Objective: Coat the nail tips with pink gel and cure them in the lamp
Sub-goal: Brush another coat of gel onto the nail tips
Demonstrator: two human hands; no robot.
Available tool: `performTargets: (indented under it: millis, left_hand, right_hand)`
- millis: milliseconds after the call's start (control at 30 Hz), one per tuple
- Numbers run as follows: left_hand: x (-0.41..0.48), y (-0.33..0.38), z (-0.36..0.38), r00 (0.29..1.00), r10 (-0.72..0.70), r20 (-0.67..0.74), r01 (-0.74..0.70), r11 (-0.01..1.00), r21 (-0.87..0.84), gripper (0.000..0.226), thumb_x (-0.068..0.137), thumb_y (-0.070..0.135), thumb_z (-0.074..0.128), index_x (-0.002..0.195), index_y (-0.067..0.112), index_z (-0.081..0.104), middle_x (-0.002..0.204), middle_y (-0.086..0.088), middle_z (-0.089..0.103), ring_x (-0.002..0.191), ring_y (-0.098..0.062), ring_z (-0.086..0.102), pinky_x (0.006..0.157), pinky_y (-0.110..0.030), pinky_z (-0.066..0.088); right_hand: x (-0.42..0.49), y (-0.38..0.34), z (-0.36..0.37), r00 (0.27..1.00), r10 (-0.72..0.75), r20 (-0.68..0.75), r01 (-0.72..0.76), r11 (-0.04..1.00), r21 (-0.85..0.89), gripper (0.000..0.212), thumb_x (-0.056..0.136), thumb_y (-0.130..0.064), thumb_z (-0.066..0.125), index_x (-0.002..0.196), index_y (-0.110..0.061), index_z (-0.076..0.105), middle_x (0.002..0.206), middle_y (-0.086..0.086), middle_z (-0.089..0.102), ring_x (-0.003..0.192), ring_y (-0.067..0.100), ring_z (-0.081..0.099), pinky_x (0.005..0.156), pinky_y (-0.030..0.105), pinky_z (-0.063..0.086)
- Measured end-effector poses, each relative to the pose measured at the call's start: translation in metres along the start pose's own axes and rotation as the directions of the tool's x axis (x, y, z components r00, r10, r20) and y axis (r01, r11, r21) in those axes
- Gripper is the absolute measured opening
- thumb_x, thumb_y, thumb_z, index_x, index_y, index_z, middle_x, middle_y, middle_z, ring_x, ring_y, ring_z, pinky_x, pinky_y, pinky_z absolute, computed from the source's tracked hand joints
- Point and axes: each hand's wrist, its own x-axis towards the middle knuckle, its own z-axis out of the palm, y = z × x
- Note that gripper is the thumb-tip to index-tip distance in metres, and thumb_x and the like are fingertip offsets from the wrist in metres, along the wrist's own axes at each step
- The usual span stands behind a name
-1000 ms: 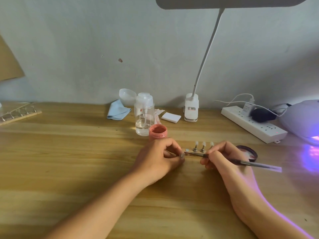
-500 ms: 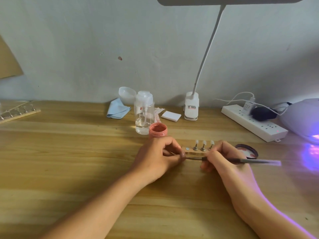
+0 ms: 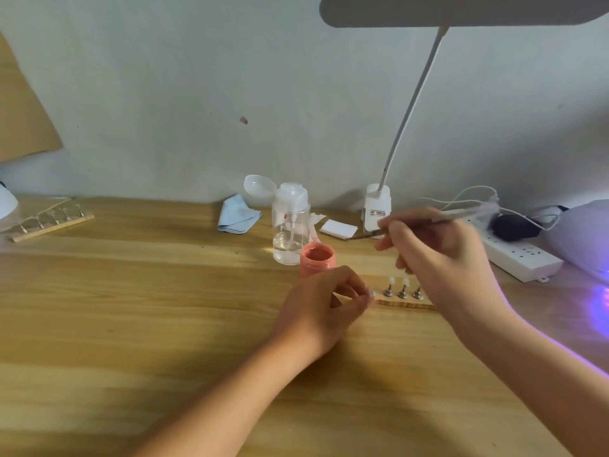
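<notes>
Your left hand (image 3: 326, 305) rests on the tabletop (image 3: 148, 324), its curled fingers pinching the left end of the narrow pale wooden strip (image 3: 407, 304). On that strip, small whitish nail tips (image 3: 392, 280) stand upright in a row on little metal pegs. Your right hand (image 3: 438, 258) hides the strip's right end. It hovers above the row, clamped on a thin silver-handled brush (image 3: 461, 212), which is blurred, with its dark tip pointing left. The round, open pink gel jar (image 3: 318, 257) sits just behind your left knuckles, in front of the clear plastic pump bottle (image 3: 291, 225). The rounded white curing lamp (image 3: 580, 232) lies at the far right edge, throwing a purple glow on the wood. Smooth, striped grain runs wide to the left of your left forearm.
</notes>
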Motion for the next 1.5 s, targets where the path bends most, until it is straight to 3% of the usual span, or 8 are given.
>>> performTargets:
  millis: [200,300,433,600,733,900,1167,1500]
  left_hand:
    - [-0.002,-0.001,0.001,0.999,0.021,-0.047,-0.016,0.994,0.107,0.01,0.087,0.045,0.068,0.089,0.036,0.065,0.078,0.029,0.065,0.063,0.01,0.057,0.056,-0.007,0.037]
    - [-0.002,-0.002,0.001,0.999,0.023,-0.05,-0.013,0.984,0.178,0.012,0.087,0.05,0.065,0.092,0.039,0.066,0.075,0.036,0.061,0.069,0.014,0.057,0.055,-0.007,0.036]
    - [-0.001,-0.004,0.0,0.997,0.002,-0.076,0.012,0.981,0.191,0.004,0.088,0.045,0.064,0.092,0.045,0.063,0.087,0.038,0.061,0.072,0.011,0.058,0.057,-0.009,0.032]
    - [0.001,-0.005,0.0,0.996,-0.027,-0.081,0.039,0.987,0.156,0.015,0.089,0.033,0.065,0.08,0.045,0.066,0.073,0.042,0.057,0.066,0.014,0.054,0.058,-0.011,0.033]
    - [0.004,-0.009,-0.001,0.997,-0.039,-0.068,0.044,0.997,0.071,0.01,0.087,0.032,0.071,0.082,0.04,0.072,0.082,0.029,0.069,0.073,0.009,0.06,0.07,-0.019,0.045]
    - [0.001,-0.006,-0.001,0.999,-0.041,-0.019,0.04,0.998,-0.038,0.019,0.087,0.021,0.075,0.083,0.039,0.071,0.089,0.017,0.075,0.091,-0.005,0.07,0.09,-0.043,0.054]
    - [0.002,-0.007,0.0,0.996,-0.069,-0.053,0.069,0.998,0.001,0.006,0.084,0.03,0.078,0.086,0.034,0.074,0.081,0.02,0.073,0.066,-0.001,0.061,0.07,-0.027,0.048]
    - [0.001,-0.005,0.001,0.995,-0.083,-0.058,0.083,0.997,-0.012,0.012,0.082,0.028,0.08,0.084,0.037,0.072,0.086,0.017,0.076,0.081,-0.008,0.071,0.084,-0.043,0.057]
  right_hand:
    - [0.042,0.003,0.034,0.984,0.084,0.155,-0.017,0.92,-0.392,0.015,0.09,-0.028,0.064,0.076,-0.025,0.066,0.07,-0.01,0.073,0.077,0.008,0.066,0.066,0.027,0.05]
    - [0.046,0.008,0.046,0.974,0.127,0.189,-0.026,0.886,-0.463,0.009,0.089,-0.03,0.064,0.091,-0.022,0.067,0.084,-0.004,0.073,0.09,0.019,0.065,0.081,0.038,0.054]
    - [0.044,0.003,0.048,0.977,0.084,0.198,0.022,0.878,-0.479,0.01,0.087,-0.032,0.065,0.089,-0.022,0.065,0.08,-0.009,0.071,0.086,0.018,0.065,0.08,0.04,0.054]
    - [0.018,0.001,0.018,0.999,0.022,-0.023,-0.021,1.0,0.016,0.005,0.085,-0.019,0.057,0.084,-0.016,0.054,0.066,0.004,0.072,0.06,0.018,0.064,0.059,0.039,0.054]
    - [-0.031,0.021,-0.004,0.986,0.164,-0.019,-0.143,0.908,0.393,0.014,0.097,-0.008,0.049,0.089,-0.012,0.059,0.08,0.012,0.076,0.071,0.023,0.071,0.065,0.025,0.058]
    - [-0.049,0.043,-0.008,0.972,0.234,0.022,-0.221,0.878,0.424,0.009,0.093,-0.002,0.057,0.084,-0.002,0.058,0.071,0.013,0.072,0.066,0.018,0.063,0.066,0.022,0.056]
    - [-0.049,0.045,-0.005,0.975,0.211,0.071,-0.223,0.904,0.364,0.01,0.091,-0.001,0.059,0.082,-0.003,0.057,0.073,0.013,0.072,0.068,0.012,0.064,0.065,0.02,0.052]
    - [-0.049,0.045,-0.003,0.981,0.178,0.076,-0.193,0.913,0.358,0.016,0.086,0.003,0.063,0.076,-0.008,0.057,0.066,0.01,0.069,0.063,0.01,0.063,0.06,0.015,0.048]
